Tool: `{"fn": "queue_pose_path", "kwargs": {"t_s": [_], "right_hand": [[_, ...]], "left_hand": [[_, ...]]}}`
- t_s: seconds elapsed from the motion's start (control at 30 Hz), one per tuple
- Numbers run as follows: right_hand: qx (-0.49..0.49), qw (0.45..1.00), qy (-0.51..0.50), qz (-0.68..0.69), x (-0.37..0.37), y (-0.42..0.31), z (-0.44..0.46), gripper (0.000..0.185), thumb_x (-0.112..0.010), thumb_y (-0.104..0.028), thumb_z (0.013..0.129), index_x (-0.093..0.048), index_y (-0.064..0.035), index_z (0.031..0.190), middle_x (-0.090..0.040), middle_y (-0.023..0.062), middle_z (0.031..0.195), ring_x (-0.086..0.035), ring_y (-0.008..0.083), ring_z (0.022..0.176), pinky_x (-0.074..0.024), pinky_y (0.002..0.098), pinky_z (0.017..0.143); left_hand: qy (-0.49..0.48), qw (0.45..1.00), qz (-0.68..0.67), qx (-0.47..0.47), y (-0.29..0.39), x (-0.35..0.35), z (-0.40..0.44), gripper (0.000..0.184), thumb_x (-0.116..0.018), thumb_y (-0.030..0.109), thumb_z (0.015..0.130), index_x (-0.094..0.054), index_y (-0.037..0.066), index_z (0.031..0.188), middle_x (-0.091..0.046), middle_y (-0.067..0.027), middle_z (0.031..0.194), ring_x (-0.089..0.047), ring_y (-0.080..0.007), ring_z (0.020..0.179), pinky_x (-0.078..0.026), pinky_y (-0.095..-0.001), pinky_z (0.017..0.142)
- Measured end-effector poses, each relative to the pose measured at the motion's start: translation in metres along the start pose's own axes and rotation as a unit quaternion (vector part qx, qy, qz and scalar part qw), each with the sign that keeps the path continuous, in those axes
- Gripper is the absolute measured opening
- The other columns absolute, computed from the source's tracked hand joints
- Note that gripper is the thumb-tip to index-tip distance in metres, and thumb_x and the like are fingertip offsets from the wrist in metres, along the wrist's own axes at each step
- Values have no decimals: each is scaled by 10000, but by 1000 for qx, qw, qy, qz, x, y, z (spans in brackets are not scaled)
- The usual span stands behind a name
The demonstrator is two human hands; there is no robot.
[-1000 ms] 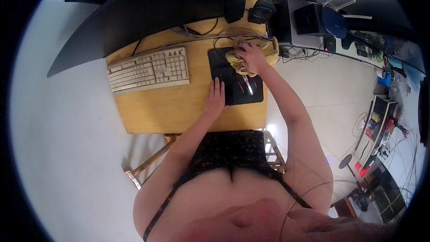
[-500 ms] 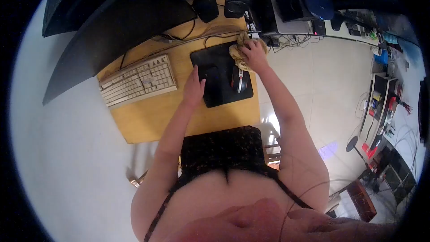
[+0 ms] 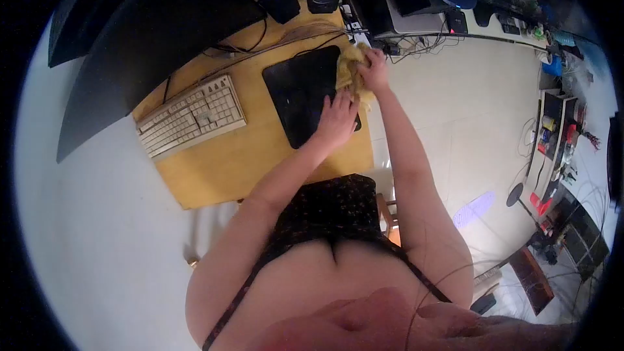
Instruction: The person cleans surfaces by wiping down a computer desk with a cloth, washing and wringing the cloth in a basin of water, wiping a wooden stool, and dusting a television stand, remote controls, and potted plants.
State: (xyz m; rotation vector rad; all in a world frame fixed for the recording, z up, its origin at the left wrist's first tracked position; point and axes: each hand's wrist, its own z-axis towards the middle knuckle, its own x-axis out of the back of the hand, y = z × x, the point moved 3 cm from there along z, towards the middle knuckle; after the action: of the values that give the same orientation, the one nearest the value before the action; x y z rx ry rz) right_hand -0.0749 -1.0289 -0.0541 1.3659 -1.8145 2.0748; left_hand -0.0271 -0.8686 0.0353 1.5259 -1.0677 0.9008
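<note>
The wooden tabletop (image 3: pixel 260 166) carries a dark mouse pad (image 3: pixel 301 84) by its right edge. Along that edge, a yellowish, crumpled cloth (image 3: pixel 346 73) stretches lengthwise from far to near. The right hand (image 3: pixel 375 70) grips it with curled fingers; the left hand (image 3: pixel 338 120), fingers extended, slightly parted, meets its near end, palm contact hidden.

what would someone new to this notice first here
Probably the mustard-yellow cloth gripped in the right hand at the desk's right edge, with the left hand reaching up close below it over the black mouse pad. Next, the big dark monitor along the far left of the desk, with a pale keyboard in front of it.
</note>
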Motion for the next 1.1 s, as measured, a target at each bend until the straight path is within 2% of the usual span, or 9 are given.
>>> {"fn": "queue_pose_path", "kwargs": {"t_s": [0.03,0.17,0.3,0.43,0.67,0.7,0.77,0.9,1.1], "right_hand": [[34,999,27,-2,5,-4,12,432,-681,-165,647,-579,-64,1054,-522,149,1033,-521,324,960,-435,366,831],[136,987,3,-84,-7,-36,30,458,-727,-209,620,-591,-127,1049,-509,118,1050,-501,319,979,-451,373,818],[91,983,-12,-161,-4,-13,-33,460,-712,-177,619,-565,-176,1055,-457,103,1130,-465,320,1002,-440,396,835],[37,980,-103,-169,20,-3,-132,457,-675,-130,624,-546,-200,1058,-455,95,1138,-444,310,1051,-442,397,833],[-35,996,-21,-81,0,-25,-20,372,-630,-134,687,-544,-139,1050,-505,125,1065,-480,347,1002,-434,417,828],[-7,997,19,-73,-9,-22,2,367,-654,-137,675,-542,-127,1024,-518,127,1030,-486,349,981,-432,415,825],[-33,996,6,-85,-4,-34,8,434,-702,-152,646,-516,-111,1036,-510,137,1031,-486,357,964,-428,414,825],[-47,994,63,-73,-2,-4,-66,458,-697,-151,639,-501,-106,1051,-489,140,1045,-467,362,981,-422,419,831],[-118,985,-22,-125,27,19,-225,427,-646,-91,650,-509,-84,1054,-464,145,1089,-446,355,1015,-405,425,855]], "left_hand": [[-3,1000,2,-3,-4,-2,-1,671,-643,318,726,-366,12,1255,-357,-281,1220,-352,-412,1159,-314,-458,981],[-16,989,-80,121,-36,-4,-2,592,-583,266,784,-366,-25,1251,-307,-290,1286,-318,-403,1211,-307,-426,1007],[14,987,-89,134,-57,-6,-3,556,-600,254,776,-411,-52,1199,-323,-273,1290,-326,-400,1208,-314,-404,1009],[36,990,-95,94,-54,-12,-4,503,-608,216,743,-450,-32,1151,-376,-265,1253,-340,-379,1203,-315,-406,1003],[59,990,-100,80,-51,-15,-6,493,-604,192,735,-443,-39,1139,-357,-274,1265,-330,-397,1204,-292,-414,1017],[53,991,-99,79,-51,-14,-5,493,-604,192,735,-443,-39,1139,-357,-274,1265,-330,-397,1204,-292,-414,1017],[58,992,-91,71,-49,-13,-6,512,-613,193,728,-431,-44,1145,-349,-275,1269,-325,-407,1204,-281,-423,1023],[38,991,-84,96,-49,-8,-4,571,-630,202,726,-402,-37,1191,-351,-272,1273,-324,-385,1214,-270,-432,1025],[99,971,-186,111,-57,17,-40,518,-607,159,763,-400,-25,1202,-384,-204,1282,-364,-355,1188,-296,-385,1013]]}}
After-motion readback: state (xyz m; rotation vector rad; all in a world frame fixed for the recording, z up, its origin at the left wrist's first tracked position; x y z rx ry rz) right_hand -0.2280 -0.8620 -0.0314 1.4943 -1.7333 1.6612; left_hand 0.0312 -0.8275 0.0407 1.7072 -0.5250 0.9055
